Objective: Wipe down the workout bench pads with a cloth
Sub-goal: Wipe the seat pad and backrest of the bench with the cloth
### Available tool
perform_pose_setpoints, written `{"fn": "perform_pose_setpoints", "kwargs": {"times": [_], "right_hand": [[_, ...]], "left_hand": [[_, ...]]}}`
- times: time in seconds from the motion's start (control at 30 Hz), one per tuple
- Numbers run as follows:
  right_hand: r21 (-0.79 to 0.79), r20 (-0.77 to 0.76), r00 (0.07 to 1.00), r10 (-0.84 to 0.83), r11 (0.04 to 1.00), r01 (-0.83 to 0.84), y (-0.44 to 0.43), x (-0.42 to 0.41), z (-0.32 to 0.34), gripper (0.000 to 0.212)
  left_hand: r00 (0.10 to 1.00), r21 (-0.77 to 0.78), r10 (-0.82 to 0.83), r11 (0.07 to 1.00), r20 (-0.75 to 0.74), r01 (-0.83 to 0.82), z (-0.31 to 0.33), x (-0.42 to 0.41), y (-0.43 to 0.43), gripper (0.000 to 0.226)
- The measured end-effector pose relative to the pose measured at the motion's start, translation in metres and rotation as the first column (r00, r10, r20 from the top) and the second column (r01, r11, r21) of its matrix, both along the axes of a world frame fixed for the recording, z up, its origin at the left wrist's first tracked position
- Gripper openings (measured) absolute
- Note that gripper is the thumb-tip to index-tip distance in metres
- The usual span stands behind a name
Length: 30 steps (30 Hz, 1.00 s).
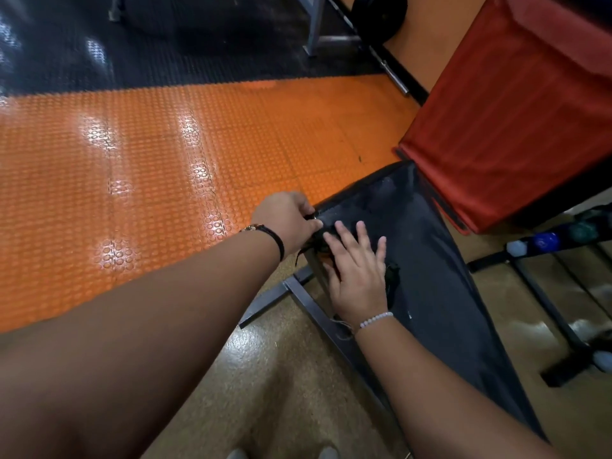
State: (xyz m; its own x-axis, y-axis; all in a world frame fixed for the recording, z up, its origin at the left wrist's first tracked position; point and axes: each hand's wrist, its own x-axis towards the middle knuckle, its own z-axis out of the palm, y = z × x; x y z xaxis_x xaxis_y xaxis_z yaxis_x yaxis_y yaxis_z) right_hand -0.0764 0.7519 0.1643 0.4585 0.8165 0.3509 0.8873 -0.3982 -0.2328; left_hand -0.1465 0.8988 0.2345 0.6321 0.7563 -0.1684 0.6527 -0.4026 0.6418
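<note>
A black bench pad runs from the centre toward the lower right, on a dark metal frame. Above it, at the right, stands a red pad, tilted up. A dark frayed cloth lies on the black pad's left end, mostly hidden under my hands. My right hand presses flat on the cloth with its fingers spread. My left hand is at the pad's left edge, its fingers curled round the cloth's end there.
Orange studded floor mat lies to the left, black matting beyond it. A barbell and grey stand are at the top. A rack with coloured dumbbells stands at the right on a tan floor.
</note>
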Motion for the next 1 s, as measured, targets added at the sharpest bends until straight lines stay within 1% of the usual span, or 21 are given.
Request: {"fn": "perform_pose_setpoints", "kwargs": {"times": [0.03, 0.07, 0.13, 0.2, 0.27, 0.33, 0.37, 0.4, 0.43, 0.47, 0.53, 0.6, 0.63, 0.67, 0.73, 0.8, 0.83, 0.87, 0.9, 0.97, 1.0], "right_hand": [[-0.008, 0.016, 1.000, 0.004, 1.000, -0.003, 0.003, -0.001, 0.001, 0.043], [-0.021, 0.046, 0.998, 0.041, 0.999, -0.040, 0.002, 0.000, 0.001, 0.042], [-0.030, 0.094, 0.981, 0.170, 0.985, -0.167, -0.006, 0.003, -0.001, 0.037], [-0.036, 0.076, 0.970, 0.229, 0.973, -0.227, -0.012, 0.008, 0.000, 0.043], [-0.030, 0.050, 0.984, 0.171, 0.985, -0.169, -0.003, 0.011, 0.006, 0.040], [-0.017, -0.036, 0.999, -0.005, 1.000, 0.005, 0.022, 0.011, 0.015, 0.041], [-0.011, -0.103, 0.990, -0.098, 0.995, 0.098, 0.037, 0.010, 0.022, 0.043], [-0.006, -0.150, 0.976, -0.156, 0.988, 0.157, 0.051, 0.009, 0.028, 0.044], [-0.005, -0.158, 0.973, -0.167, 0.986, 0.169, 0.061, 0.008, 0.033, 0.044], [-0.009, -0.130, 0.982, -0.138, 0.990, 0.138, 0.064, 0.007, 0.034, 0.044], [-0.025, -0.039, 0.999, -0.004, 1.000, 0.003, 0.051, 0.008, 0.028, 0.044], [-0.034, 0.017, 0.996, 0.092, 0.995, -0.091, 0.026, 0.015, 0.018, 0.043], [-0.020, 0.011, 0.996, 0.085, 0.996, -0.085, 0.017, 0.021, 0.015, 0.043], [0.002, -0.020, 0.999, 0.040, 0.999, -0.040, 0.013, 0.027, 0.015, 0.043], [0.037, -0.132, 0.984, -0.121, 0.991, 0.127, 0.024, 0.032, 0.019, 0.045], [0.010, -0.215, 0.939, -0.268, 0.961, 0.276, 0.041, 0.023, 0.026, 0.046], [-0.007, -0.225, 0.931, -0.287, 0.956, 0.293, 0.046, 0.017, 0.030, 0.045], [-0.027, -0.224, 0.939, -0.260, 0.965, 0.261, 0.046, 0.013, 0.031, 0.044], [-0.053, -0.213, 0.957, -0.198, 0.980, 0.190, 0.041, 0.009, 0.031, 0.042], [-0.101, -0.126, 0.990, -0.059, 0.994, 0.047, 0.019, 0.009, 0.025, 0.043], [-0.126, -0.077, 0.997, -0.024, 0.992, 0.014, 0.010, 0.015, 0.024, 0.042]], "left_hand": [[1.000, -0.011, -0.006, 1.000, -0.002, 0.006, 0.001, 0.000, 0.002, 0.016], [1.000, -0.025, -0.015, 1.000, -0.006, 0.015, 0.002, -0.001, 0.003, 0.018], [0.999, -0.061, -0.040, 0.997, -0.006, 0.040, 0.002, -0.003, 0.006, 0.016], [0.997, -0.084, -0.076, 0.994, 0.002, 0.076, 0.002, -0.005, 0.009, 0.011], [0.994, -0.092, -0.107, 0.990, 0.018, 0.109, 0.000, -0.008, 0.011, 0.020], [0.989, -0.073, -0.142, 0.987, 0.027, 0.144, 0.000, -0.012, 0.010, 0.030], [0.987, -0.054, -0.160, 0.985, 0.033, 0.161, -0.001, -0.013, 0.009, 0.032], [0.984, -0.036, -0.173, 0.984, 0.039, 0.175, -0.002, -0.013, 0.008, 0.032], [0.982, -0.022, -0.181, 0.983, 0.047, 0.182, -0.003, -0.014, 0.006, 0.030], [0.983, -0.017, -0.180, 0.983, 0.045, 0.181, -0.004, -0.015, 0.006, 0.026], [0.983, -0.013, -0.180, 0.984, 0.029, 0.180, -0.006, -0.015, 0.006, 0.024], [0.982, -0.051, -0.181, 0.982, 0.047, 0.184, -0.008, -0.015, 0.008, 0.034], [0.982, -0.082, -0.179, 0.980, 0.050, 0.183, -0.008, -0.015, 0.009, 0.039], [0.982, -0.104, -0.180, 0.977, 0.047, 0.184, -0.008, -0.015, 0.009, 0.041], [0.982, -0.103, -0.187, 0.976, 0.038, 0.190, -0.008, -0.014, 0.011, 0.038], [0.982, -0.094, -0.181, 0.978, 0.044, 0.184, -0.008, -0.014, 0.011, 0.033], [0.983, -0.092, -0.178, 0.979, 0.047, 0.182, -0.008, -0.014, 0.011, 0.032], [0.983, -0.093, -0.176, 0.979, 0.047, 0.180, -0.009, -0.015, 0.011, 0.032], [0.983, -0.096, -0.176, 0.979, 0.047, 0.180, -0.009, -0.014, 0.012, 0.032], [0.982, -0.112, -0.184, 0.976, 0.041, 0.187, -0.009, -0.014, 0.013, 0.032], [0.981, -0.123, -0.189, 0.974, 0.033, 0.192, -0.009, -0.014, 0.013, 0.032]]}}
